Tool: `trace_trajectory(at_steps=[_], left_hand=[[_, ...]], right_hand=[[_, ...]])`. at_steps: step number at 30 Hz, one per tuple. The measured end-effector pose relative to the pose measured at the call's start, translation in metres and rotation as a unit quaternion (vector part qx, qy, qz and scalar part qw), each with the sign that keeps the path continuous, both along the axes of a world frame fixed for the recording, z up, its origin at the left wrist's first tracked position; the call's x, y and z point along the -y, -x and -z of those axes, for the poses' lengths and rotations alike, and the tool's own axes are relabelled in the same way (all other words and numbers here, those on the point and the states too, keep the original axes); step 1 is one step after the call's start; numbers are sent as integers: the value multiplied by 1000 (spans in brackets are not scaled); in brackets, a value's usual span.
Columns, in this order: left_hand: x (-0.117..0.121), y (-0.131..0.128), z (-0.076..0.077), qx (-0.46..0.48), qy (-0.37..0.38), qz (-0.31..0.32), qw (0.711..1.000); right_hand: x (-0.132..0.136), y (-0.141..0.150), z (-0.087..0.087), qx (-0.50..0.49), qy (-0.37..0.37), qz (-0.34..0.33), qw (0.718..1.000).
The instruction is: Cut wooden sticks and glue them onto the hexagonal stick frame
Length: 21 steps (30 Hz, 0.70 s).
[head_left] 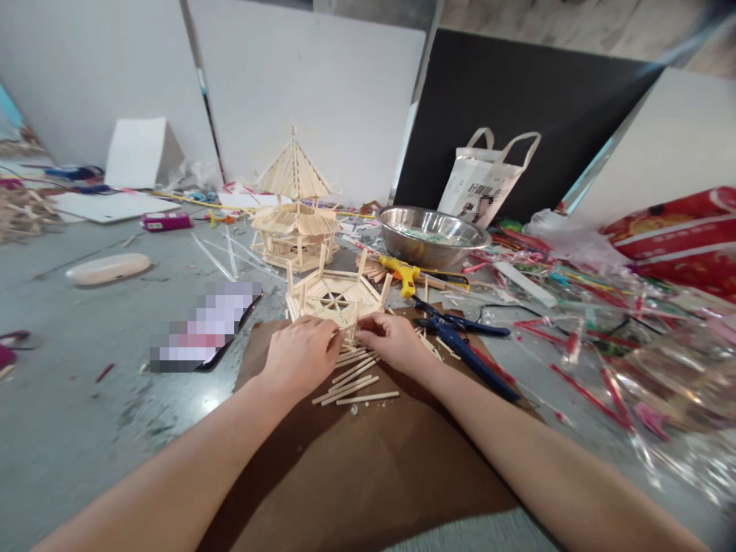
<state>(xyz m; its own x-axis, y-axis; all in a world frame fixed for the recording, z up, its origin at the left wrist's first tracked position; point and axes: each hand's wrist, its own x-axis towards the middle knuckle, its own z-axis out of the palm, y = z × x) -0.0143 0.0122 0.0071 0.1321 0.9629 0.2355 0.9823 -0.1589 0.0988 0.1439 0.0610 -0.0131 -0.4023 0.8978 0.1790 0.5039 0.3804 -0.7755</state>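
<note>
A small hexagonal frame of wooden sticks (333,295) sits at the far edge of a brown cardboard sheet (368,468). My left hand (302,356) and my right hand (391,337) both pinch its near side, fingers closed on the sticks. Several loose wooden sticks (353,379) lie on the cardboard just below my hands. Behind the frame stands a finished stick pavilion with a pointed roof (294,207).
A yellow glue gun (402,272) and blue-handled cutters (465,345) lie right of the frame. A steel bowl (431,234), a paper bag (488,180), a phone (207,326) and plastic wrappers with red sticks (603,337) crowd the grey floor.
</note>
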Motion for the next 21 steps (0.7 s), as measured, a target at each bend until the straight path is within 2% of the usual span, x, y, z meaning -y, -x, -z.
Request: trace_trajectory(at_steps=[9, 16, 18, 21], left_hand=[[-3, 3, 7, -11, -18, 18, 1000], [-5, 2, 4, -4, 9, 13, 1000], [-4, 1, 4, 2, 14, 14, 1000], [-4, 0, 3, 5, 23, 8, 1000]], right_hand=[[0, 1, 1, 5, -4, -5, 1000], [1, 0, -4, 22, -16, -12, 1000], [-2, -4, -6, 35, -32, 2, 999], [-13, -16, -14, 45, -52, 58, 996]])
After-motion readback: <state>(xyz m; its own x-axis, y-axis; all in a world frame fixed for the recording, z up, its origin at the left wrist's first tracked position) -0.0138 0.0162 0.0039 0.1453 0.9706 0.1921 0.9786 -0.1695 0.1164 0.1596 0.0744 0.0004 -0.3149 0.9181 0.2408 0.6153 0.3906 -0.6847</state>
